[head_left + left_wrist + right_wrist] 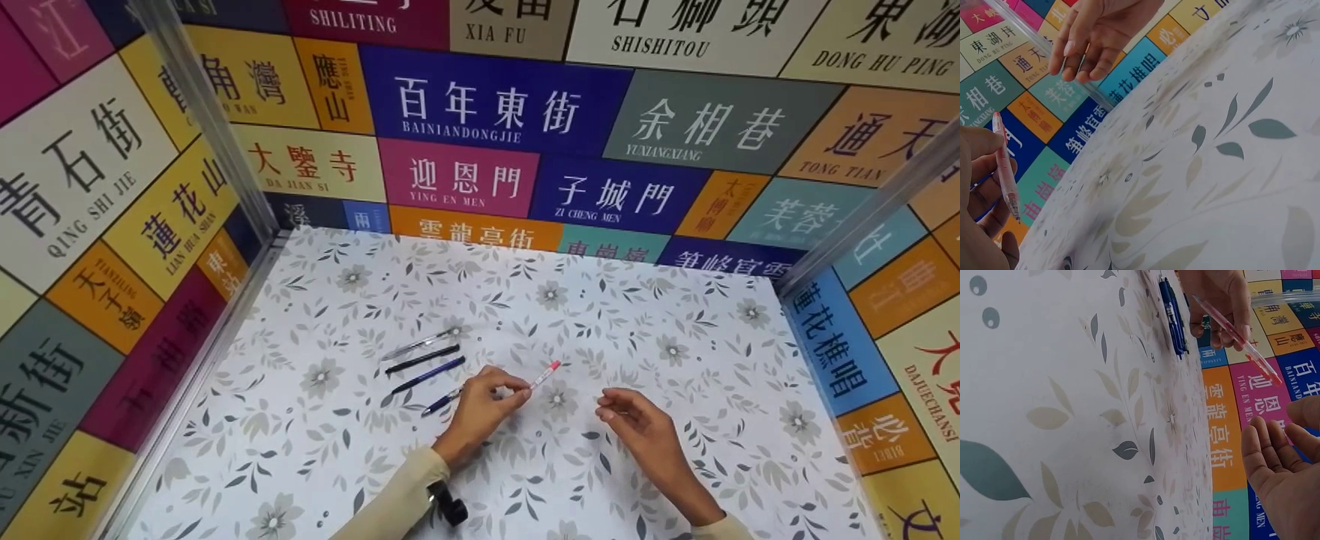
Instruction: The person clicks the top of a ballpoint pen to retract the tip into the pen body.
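Note:
My left hand (pixel 484 405) pinches a clear pen with a red end (pixel 549 372) between thumb and fingers. In the left wrist view that red pen (pixel 1006 169) tilts with its tip downward; the right wrist view shows the red pen (pixel 1241 343) lifted above the tablecloth. My right hand (pixel 646 435) is off to the right, fingers loosely bent, holding nothing. In the right wrist view the right hand (pixel 1280 467) has its palm turned up. Left of the left hand lie a clear pen (pixel 420 345), a black pen (pixel 422 359) and blue pens (pixel 427 375), roughly side by side.
A floral tablecloth (pixel 360 450) covers the table. Walls of colourful sign panels (pixel 495 105) stand at the back and both sides, with clear corner posts (pixel 217 127). A black strap device (pixel 448 504) sits on the left wrist.

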A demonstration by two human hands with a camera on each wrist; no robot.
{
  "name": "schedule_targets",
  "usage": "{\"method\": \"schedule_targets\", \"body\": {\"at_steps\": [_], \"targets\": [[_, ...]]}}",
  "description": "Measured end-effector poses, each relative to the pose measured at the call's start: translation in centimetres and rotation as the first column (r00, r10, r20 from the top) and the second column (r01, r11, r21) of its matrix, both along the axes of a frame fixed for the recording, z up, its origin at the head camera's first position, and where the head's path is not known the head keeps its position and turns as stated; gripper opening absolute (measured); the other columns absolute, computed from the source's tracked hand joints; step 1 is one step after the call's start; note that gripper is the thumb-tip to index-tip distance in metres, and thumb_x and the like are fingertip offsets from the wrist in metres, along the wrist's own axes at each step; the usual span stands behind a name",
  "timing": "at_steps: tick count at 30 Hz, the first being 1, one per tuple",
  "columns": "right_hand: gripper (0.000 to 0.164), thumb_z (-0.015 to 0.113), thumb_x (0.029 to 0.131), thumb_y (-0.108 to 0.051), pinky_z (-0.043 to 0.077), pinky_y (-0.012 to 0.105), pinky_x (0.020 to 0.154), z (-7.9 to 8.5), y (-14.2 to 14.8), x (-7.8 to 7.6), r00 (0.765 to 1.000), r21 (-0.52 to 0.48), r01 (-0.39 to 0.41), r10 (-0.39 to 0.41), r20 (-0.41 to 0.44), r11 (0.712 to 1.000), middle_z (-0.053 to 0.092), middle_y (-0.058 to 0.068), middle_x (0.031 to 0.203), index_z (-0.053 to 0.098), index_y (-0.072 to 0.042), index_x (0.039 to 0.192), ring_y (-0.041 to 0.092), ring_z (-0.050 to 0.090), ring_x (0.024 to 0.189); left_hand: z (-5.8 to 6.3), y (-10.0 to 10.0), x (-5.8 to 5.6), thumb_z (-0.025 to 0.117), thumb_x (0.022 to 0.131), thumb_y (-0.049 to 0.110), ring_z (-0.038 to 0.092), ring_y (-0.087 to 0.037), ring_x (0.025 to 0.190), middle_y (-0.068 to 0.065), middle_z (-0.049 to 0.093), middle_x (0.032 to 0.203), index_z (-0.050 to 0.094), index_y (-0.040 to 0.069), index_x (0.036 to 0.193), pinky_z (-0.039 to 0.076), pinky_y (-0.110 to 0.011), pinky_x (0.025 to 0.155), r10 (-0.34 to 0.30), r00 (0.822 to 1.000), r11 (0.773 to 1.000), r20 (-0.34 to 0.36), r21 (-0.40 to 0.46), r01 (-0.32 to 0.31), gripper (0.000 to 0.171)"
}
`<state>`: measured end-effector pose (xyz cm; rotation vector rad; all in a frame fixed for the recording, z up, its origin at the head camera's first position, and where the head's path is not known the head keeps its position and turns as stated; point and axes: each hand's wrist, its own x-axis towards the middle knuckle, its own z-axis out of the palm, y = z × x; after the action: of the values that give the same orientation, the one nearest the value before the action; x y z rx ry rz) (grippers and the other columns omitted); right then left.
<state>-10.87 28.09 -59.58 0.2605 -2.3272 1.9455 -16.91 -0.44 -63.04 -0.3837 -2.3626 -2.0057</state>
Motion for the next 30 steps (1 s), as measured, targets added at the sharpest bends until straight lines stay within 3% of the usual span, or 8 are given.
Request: {"method": "schedule_targets", "body": {"at_steps": [5, 10, 16, 21, 30], "targets": [[0.031, 0.07, 0.102, 0.009, 0.062, 0.028, 0.094, 0.3, -0.4, -0.1, 1.0, 0.003, -0.015, 0.015, -0.024, 1.0, 0.067, 0.034, 0.122, 0.069, 0.007, 0.133, 0.023, 0.076, 0.11, 0.2, 0.4, 0.5, 0.088, 0.095, 0.02, 0.067, -0.033, 0.099, 0.005, 0.077, 0.099, 0.089, 0.019, 0.103, 0.051, -0.035, 0.083, -0.017, 1.0, 1.0, 0.0, 0.023, 0.017, 0.008], [0.032, 0.07, 0.102, 0.01, 0.062, 0.028, 0.094, 0.5, -0.6, -0.2, 0.999, -0.01, -0.021, 0.02, -0.034, 1.0, 0.067, 0.033, 0.121, 0.068, 0.008, 0.134, 0.029, 0.076, 0.111, 0.5, 0.8, 0.8, 0.087, 0.096, 0.017, 0.068, -0.021, 0.096, 0.002, 0.08, 0.1, 0.089, 0.015, 0.104, 0.053, -0.036, 0.084, -0.034, 0.999, 0.999, -0.01, 0.04, 0.034, 0.009], [0.033, 0.069, 0.104, 0.008, 0.061, 0.027, 0.096, 0.9, -0.7, 0.0, 0.999, 0.005, -0.031, 0.031, -0.034, 1.0, 0.067, 0.029, 0.123, 0.067, 0.006, 0.136, 0.029, 0.075, 0.112, 0.5, 1.1, 1.0, 0.086, 0.097, 0.014, 0.065, -0.007, 0.092, -0.001, 0.082, 0.101, 0.088, 0.01, 0.105, 0.051, -0.027, 0.082, -0.061, 0.998, 0.995, -0.001, 0.075, 0.061, 0.01], [0.032, 0.069, 0.104, 0.007, 0.061, 0.028, 0.096, 1.1, -1.1, -0.1, 0.998, 0.013, -0.04, 0.04, -0.037, 0.999, 0.067, 0.029, 0.123, 0.067, 0.006, 0.137, 0.025, 0.075, 0.112, 0.5, 1.4, 1.3, 0.085, 0.097, 0.012, 0.064, -0.006, 0.089, -0.002, 0.082, 0.099, 0.087, 0.006, 0.106, 0.05, -0.025, 0.081, -0.07, 0.997, 0.995, 0.014, 0.076, 0.069, 0.011], [0.033, 0.069, 0.103, 0.009, 0.061, 0.028, 0.096, 1.3, -1.7, -0.3, 0.998, -0.01, -0.047, 0.047, -0.042, 0.999, 0.067, 0.03, 0.122, 0.066, 0.008, 0.136, 0.025, 0.076, 0.11, 1.1, 1.8, 1.7, 0.084, 0.098, 0.014, 0.067, -0.008, 0.096, 0.001, 0.082, 0.102, 0.087, 0.009, 0.108, 0.053, -0.028, 0.088, -0.08, 0.995, 0.994, 0.065, 0.075, 0.075, 0.012]]}}
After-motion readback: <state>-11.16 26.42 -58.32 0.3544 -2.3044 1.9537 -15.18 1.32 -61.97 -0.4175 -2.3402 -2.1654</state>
